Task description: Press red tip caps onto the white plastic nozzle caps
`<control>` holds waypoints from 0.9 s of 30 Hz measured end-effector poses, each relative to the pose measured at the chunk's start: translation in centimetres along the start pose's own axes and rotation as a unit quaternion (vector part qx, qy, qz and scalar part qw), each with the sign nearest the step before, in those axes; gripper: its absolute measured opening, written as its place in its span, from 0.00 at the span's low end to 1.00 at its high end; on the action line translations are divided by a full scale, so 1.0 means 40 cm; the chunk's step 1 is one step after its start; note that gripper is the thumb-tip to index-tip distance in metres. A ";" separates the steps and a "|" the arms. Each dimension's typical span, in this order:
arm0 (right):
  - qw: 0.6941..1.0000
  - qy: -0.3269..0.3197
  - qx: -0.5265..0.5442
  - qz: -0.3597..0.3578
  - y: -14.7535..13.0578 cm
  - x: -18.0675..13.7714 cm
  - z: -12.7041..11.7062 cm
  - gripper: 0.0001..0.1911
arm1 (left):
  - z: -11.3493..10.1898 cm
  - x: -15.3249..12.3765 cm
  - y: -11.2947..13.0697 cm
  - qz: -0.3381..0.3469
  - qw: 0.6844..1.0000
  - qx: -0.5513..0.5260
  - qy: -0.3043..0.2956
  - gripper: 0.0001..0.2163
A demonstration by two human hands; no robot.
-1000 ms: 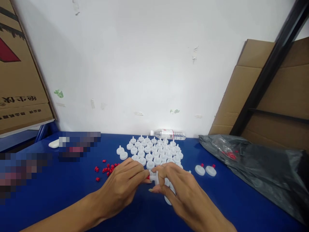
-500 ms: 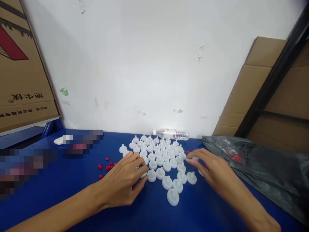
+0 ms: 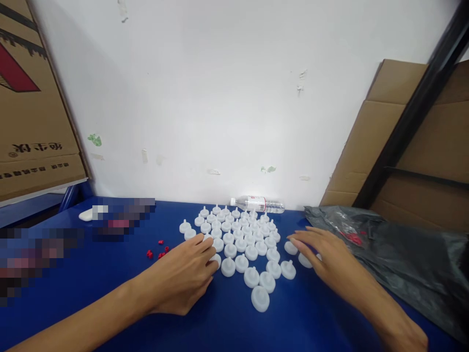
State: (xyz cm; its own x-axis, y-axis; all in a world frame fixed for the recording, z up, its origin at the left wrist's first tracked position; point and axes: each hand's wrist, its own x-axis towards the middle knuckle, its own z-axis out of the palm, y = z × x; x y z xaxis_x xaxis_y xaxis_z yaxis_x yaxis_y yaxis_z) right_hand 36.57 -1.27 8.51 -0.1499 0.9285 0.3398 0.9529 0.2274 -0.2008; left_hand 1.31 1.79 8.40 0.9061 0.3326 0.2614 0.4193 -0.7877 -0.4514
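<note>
Several white plastic caps [image 3: 242, 242] stand in a cluster on the blue table [image 3: 110, 274]. My left hand [image 3: 183, 276] lies palm down at the cluster's left edge, fingers curled loosely over a cap or two there. A few small red plugs [image 3: 157, 253] lie just left of it. My right hand [image 3: 322, 254] rests to the right of the cluster, fingers stretched out over two or three separate white caps [image 3: 291, 248]; whether it grips one I cannot make out.
A clear water bottle [image 3: 256, 204] lies by the wall behind the caps. A dark plastic bag [image 3: 395, 254] with red bits inside covers the table's right side. Cardboard boxes [image 3: 32, 112] stand at left, cardboard and a black post [image 3: 410, 112] at right.
A second ago both hands were pinched together on a white cap and red plug in front. My right hand has moved out to the right; my left has settled at the cluster's left edge.
</note>
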 end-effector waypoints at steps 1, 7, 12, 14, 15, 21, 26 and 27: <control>1.000 0.000 0.005 0.001 -0.010 0.002 -0.011 0.22 | -0.002 0.000 0.001 0.004 1.000 0.006 -0.004 0.08; 0.993 -0.081 0.059 0.067 -0.057 -0.016 -0.032 0.21 | -0.008 0.004 0.008 0.040 0.999 0.034 -0.014 0.08; 0.979 -0.165 0.081 0.084 -0.047 -0.033 -0.013 0.19 | -0.026 0.004 0.000 0.009 1.000 -0.017 -0.006 0.07; 0.977 -0.173 0.083 0.090 -0.044 -0.032 -0.007 0.18 | -0.035 0.001 -0.006 -0.017 0.998 -0.054 -0.008 0.07; 0.977 -0.174 0.083 0.092 -0.044 -0.031 -0.005 0.17 | -0.037 0.000 -0.008 -0.023 0.998 -0.063 -0.011 0.06; 0.982 -0.154 0.090 0.065 -0.051 -0.023 0.002 0.12 | -0.020 -0.006 -0.005 0.016 0.999 -0.021 -0.033 0.07; 0.991 -0.101 0.062 0.061 -0.051 -0.020 -0.019 0.14 | -0.015 -0.001 -0.003 0.025 0.999 -0.002 -0.035 0.08; 0.992 -0.093 0.060 0.067 -0.054 -0.018 -0.024 0.15 | -0.017 0.000 -0.003 0.024 0.999 0.000 -0.031 0.08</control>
State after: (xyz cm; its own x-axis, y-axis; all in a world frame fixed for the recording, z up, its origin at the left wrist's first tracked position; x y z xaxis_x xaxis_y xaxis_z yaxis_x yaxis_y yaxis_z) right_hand 34.86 -2.73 9.58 -0.0813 0.9883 0.1292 0.9310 0.1216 -0.3443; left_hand 1.21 1.54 9.01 0.9273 0.3252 0.1855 0.3744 -0.8042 -0.4616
